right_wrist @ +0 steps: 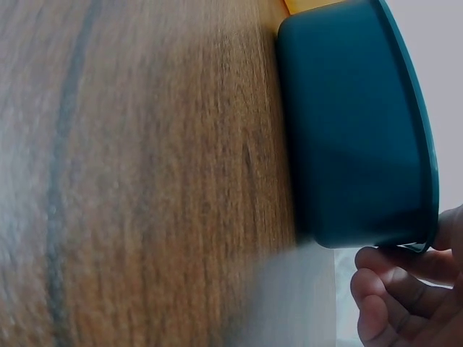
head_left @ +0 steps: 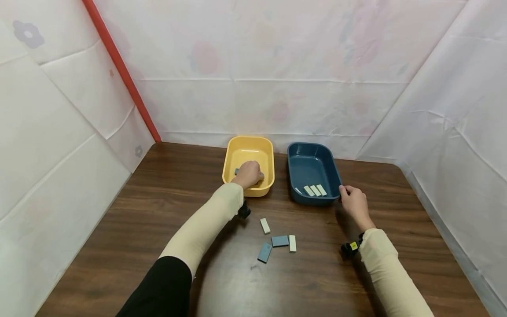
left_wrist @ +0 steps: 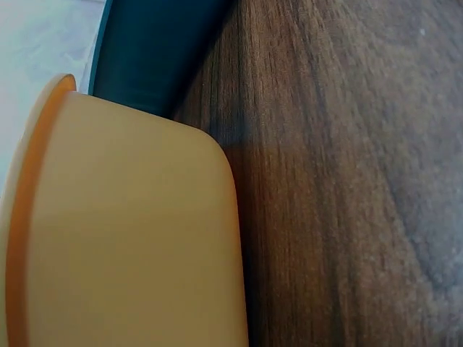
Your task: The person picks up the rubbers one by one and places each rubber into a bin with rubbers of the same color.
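My left hand (head_left: pixel 248 174) reaches over the near edge into the yellow tray (head_left: pixel 271 163). A blue-grey block (head_left: pixel 236 171) shows beside that hand in the tray; its fingertips are hidden, so whether it holds something does not show. With thumb and fingers, my right hand (head_left: pixel 354 203) pinches the rim at the near right corner of the dark blue tray (head_left: pixel 313 164). Several white blocks, among them one white block (head_left: pixel 315 190), lie at the near end inside the blue tray. In the right wrist view, curled fingers (right_wrist: pixel 405 285) meet the blue tray's rim.
Between the arms on the wooden table (head_left: pixel 158 198) lie two blue-grey blocks, one flat (head_left: pixel 280 241) and one slanted (head_left: pixel 264 253). Near them are a white block (head_left: pixel 265 226) and another white block (head_left: pixel 292 243). A pale patterned sheet (head_left: pixel 301 105) hangs behind both trays.
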Available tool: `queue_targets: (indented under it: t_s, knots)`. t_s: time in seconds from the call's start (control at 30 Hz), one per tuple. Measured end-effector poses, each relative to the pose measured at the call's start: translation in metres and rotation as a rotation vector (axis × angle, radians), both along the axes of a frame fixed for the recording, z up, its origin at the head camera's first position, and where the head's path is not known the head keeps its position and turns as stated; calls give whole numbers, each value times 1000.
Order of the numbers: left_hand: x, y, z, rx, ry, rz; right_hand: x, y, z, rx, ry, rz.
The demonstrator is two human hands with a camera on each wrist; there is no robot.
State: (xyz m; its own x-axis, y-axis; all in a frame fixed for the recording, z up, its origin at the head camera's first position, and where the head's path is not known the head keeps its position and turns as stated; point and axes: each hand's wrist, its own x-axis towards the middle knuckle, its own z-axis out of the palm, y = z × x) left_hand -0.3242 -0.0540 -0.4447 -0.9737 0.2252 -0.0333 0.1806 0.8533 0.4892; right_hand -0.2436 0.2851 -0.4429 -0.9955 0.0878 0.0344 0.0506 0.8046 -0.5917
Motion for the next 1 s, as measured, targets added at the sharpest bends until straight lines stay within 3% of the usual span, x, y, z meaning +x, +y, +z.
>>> queue_targets:
  t_s: [0.13,0.37,0.73,1.0]
  knots:
    - [-1,0,4,-23,0,-9,-1,1,1,2,10,3]
    - [7,-5,9,15,66,-9,-3,3,0,15,22,-16]
    - [22,-12,26,-19,100,45,-4,1,-2,5,4,-12]
    - [29,-20,27,-25,137,72,-7,-1,-4,2,2,-16]
